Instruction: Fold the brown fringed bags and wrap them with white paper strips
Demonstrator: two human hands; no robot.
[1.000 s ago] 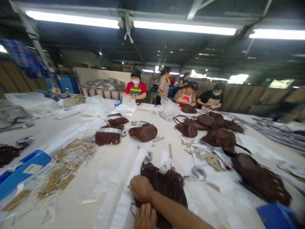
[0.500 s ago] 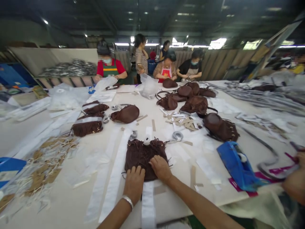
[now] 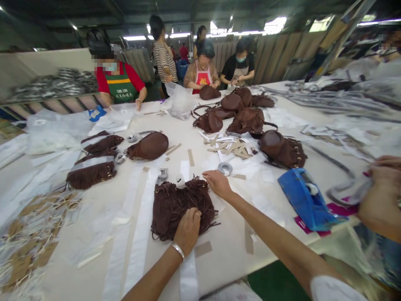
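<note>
A dark brown fringed bag [image 3: 169,205] lies flat on the table in front of me, with metal eyelets along its top edge and a bit of white stuffing at its mouth. My left hand [image 3: 188,228], with a silver bangle at the wrist, rests on the bag's lower right part, fingers curled together against the fringe. At the upper right corner of the bag is my right hand [image 3: 218,183], its fingertips drawn together; whatever they pinch is too small to make out. A white strip [image 3: 189,274] runs out from under the bag towards me.
A blue tape dispenser [image 3: 300,200] stands to the right, near another person's arm [image 3: 382,200]. Several brown bags [image 3: 246,120] lie farther back. Cardboard tags with strings [image 3: 34,234] are heaped at left, and a grey coil [image 3: 224,168] sits beyond my right hand. Co-workers stand across the table.
My right hand has left the middle of the bag for its upper right corner. My left hand has shifted right over the fringe. The view has swung right and downward.
</note>
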